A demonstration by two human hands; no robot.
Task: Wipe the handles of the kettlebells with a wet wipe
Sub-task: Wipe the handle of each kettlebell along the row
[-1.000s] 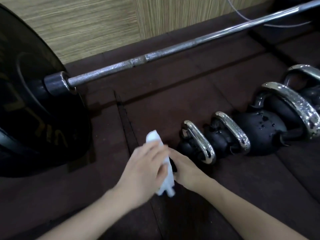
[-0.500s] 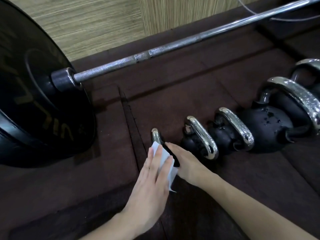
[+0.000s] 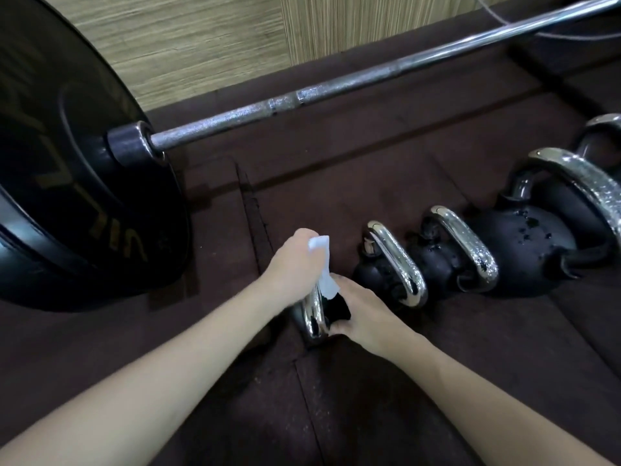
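From the head view, my left hand [image 3: 295,264] grips the wet wipe [image 3: 324,267] around the nearest kettlebell's chrome handle [image 3: 314,314], which runs toward me. My right hand [image 3: 363,317] grips its black body just beside. More kettlebells [image 3: 396,270] line the dark rubber floor [image 3: 369,415] rightward, barbell [image 3: 302,95] behind.

Dark brown rubber floor mats [image 3: 386,169] (seams visible), barbell [image 3: 336,85] lying across them, wood-grain wall panelling [image 3: 208,38] behind the barbell, dim light
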